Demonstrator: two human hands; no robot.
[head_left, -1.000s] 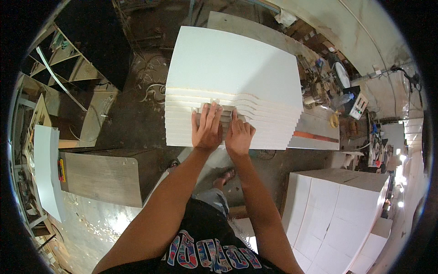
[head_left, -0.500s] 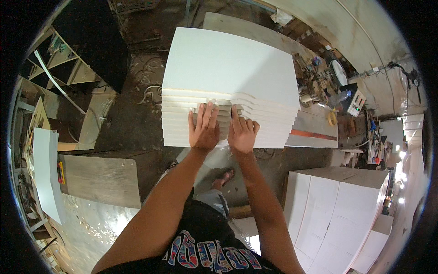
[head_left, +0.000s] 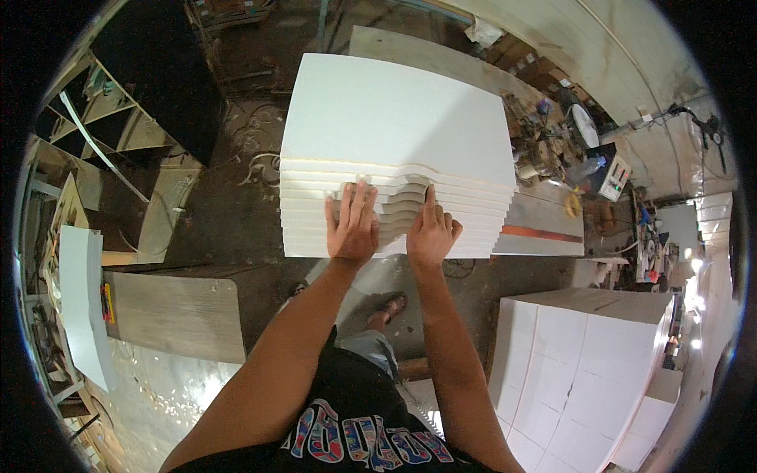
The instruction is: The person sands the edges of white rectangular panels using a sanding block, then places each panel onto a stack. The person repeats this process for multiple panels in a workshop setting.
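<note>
Two hands, the left hand (head_left: pixel 352 225) and the right hand (head_left: pixel 431 234), lay flat against one stack of white boards (head_left: pixel 394 118), in which about nine or ten boards showed at the near edge. One sandalled foot (head_left: pixel 386 310) showed on the floor below. One tall white block of panels (head_left: pixel 583 370) stood at the right, and one white fan (head_left: pixel 584 126) stood on the cluttered surface beyond.

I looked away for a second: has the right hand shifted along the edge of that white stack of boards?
Barely. The right hand presses the front edges of the stack of white boards, close beside the left hand, as before.
</note>
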